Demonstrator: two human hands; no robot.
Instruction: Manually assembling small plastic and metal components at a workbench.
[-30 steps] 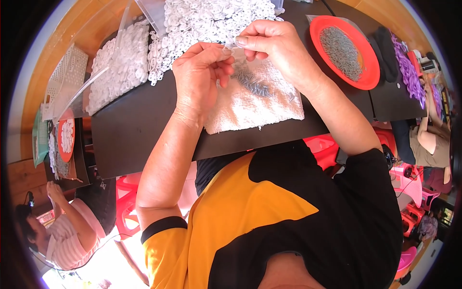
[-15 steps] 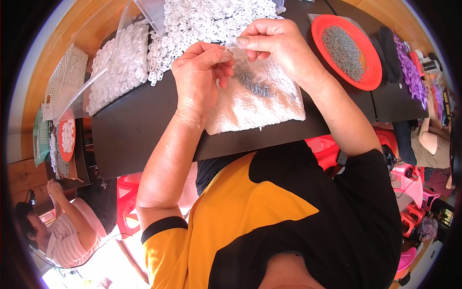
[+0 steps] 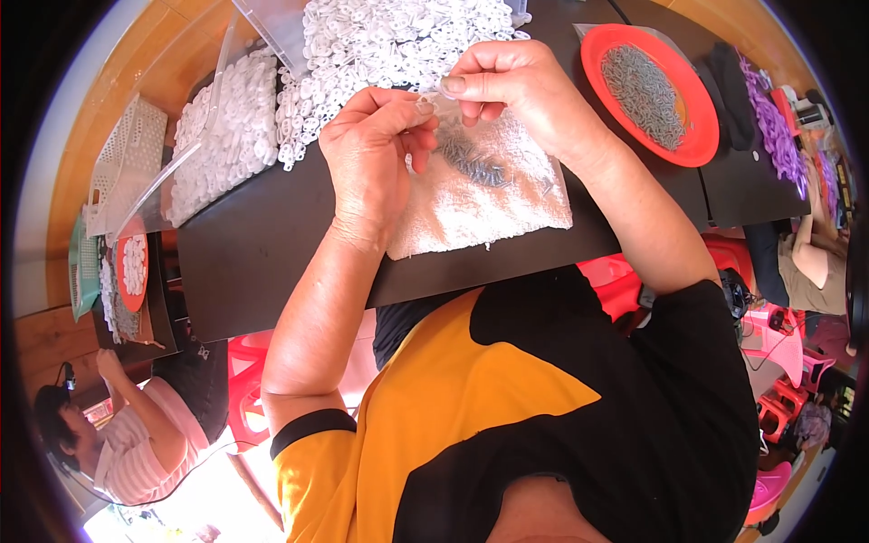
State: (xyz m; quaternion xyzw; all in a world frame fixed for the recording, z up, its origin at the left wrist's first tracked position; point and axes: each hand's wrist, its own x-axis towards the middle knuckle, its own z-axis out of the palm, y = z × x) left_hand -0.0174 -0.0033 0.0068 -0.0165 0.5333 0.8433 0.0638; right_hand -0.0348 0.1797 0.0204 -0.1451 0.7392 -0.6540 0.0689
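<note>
Cloth [image 3: 480,220] lies below left hand [image 3: 373,136] and right hand [image 3: 514,83], both pinching something whitish [image 3: 434,96] (blurred).

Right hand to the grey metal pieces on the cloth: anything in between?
Nothing visible between the right hand and the grey metal pieces; they lie loose on the pale cloth. The left hand is off to their left.

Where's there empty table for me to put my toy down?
Try the dark table left of the left forearm, in front of the white pieces. Another bare patch lies between the red plate and right forearm. It's crowded at the back with those white pieces, and the pale cloth holds grey pieces.
</note>
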